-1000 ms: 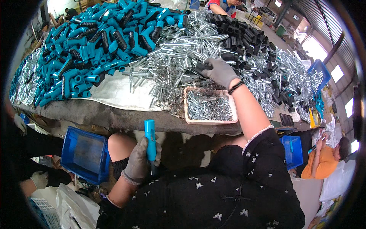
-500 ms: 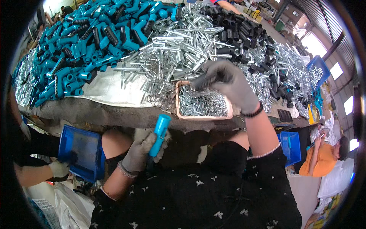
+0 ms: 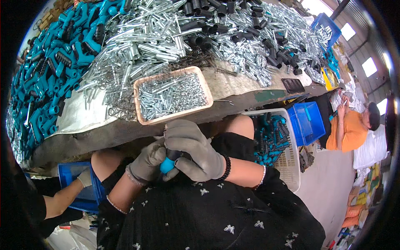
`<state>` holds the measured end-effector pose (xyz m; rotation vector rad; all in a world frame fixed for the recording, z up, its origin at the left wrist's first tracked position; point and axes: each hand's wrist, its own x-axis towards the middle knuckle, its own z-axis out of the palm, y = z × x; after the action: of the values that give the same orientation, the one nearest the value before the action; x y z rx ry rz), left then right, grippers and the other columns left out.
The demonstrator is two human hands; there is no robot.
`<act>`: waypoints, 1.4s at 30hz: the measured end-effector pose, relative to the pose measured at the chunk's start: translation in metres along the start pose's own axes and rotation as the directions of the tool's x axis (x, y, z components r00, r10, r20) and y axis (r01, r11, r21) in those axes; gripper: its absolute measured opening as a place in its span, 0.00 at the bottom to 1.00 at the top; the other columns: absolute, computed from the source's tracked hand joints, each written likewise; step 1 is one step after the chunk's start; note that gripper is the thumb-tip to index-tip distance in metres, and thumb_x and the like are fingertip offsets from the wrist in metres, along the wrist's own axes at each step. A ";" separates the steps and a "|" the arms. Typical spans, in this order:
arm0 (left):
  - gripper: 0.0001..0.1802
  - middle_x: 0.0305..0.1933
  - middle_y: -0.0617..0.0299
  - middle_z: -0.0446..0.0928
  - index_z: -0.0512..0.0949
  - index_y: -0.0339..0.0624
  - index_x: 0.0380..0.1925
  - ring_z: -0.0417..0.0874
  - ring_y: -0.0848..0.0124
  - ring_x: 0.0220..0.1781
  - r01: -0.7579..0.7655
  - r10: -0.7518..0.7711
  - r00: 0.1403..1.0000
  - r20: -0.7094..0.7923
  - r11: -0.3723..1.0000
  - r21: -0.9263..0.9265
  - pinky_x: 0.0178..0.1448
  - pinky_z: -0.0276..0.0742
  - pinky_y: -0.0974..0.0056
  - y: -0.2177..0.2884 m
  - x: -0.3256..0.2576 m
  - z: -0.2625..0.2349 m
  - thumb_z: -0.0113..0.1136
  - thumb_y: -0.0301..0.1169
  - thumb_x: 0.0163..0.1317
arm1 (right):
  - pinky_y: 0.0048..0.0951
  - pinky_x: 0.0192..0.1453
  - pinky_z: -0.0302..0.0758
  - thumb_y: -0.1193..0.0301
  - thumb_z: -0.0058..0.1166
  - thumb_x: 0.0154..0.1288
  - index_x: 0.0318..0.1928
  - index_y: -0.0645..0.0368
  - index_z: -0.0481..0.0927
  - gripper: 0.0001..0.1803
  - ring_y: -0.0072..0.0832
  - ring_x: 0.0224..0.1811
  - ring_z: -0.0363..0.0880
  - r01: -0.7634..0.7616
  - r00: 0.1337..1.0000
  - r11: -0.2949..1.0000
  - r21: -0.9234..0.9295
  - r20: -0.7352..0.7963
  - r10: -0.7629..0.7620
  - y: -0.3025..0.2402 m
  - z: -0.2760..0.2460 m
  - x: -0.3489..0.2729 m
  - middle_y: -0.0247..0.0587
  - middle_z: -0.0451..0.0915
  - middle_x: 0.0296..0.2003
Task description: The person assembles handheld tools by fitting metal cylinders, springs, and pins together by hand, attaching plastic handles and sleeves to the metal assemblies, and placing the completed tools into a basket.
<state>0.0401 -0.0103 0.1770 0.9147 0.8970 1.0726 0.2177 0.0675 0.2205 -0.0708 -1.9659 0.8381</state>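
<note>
Both my gloved hands meet close in front of my body, below the table's near edge. In my left hand (image 3: 148,161) is a teal plastic tool handle (image 3: 167,166), mostly covered by the gloves; only its rounded end shows. My right hand (image 3: 192,149) is closed over the handle's other end, where a dark piece (image 3: 173,154) shows between the fingers. What else my fingertips hold is hidden. Just beyond my hands, a pale shallow tray (image 3: 177,114) of small metal pins sits at the table edge.
Teal handles (image 3: 58,54) are heaped at left, metal rods (image 3: 146,37) in the middle, black sleeves (image 3: 273,58) farther right. A white crate (image 3: 293,166) of teal-and-black parts and a blue bin (image 3: 306,121) stand at right. A co-worker's hand (image 3: 85,178) reaches into a blue bin (image 3: 75,200) at left.
My right hand has come back from above the tray to join my left hand at the teal handle. The view has swung right, bringing the white crate into sight.
</note>
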 end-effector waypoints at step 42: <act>0.29 0.44 0.46 0.82 0.76 0.38 0.55 0.85 0.50 0.43 -0.130 0.509 0.847 -0.157 0.483 0.866 0.45 0.81 0.56 0.021 -0.088 -0.060 0.71 0.44 0.59 | 0.37 0.49 0.78 0.59 0.60 0.67 0.52 0.61 0.78 0.20 0.39 0.41 0.84 -0.494 0.377 0.807 -0.323 0.757 0.534 0.009 0.025 0.133 0.44 0.84 0.35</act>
<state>-0.0420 -0.0809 0.1881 1.7791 1.7202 1.1755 0.1241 0.1111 0.3079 -0.4131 -2.9538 1.4274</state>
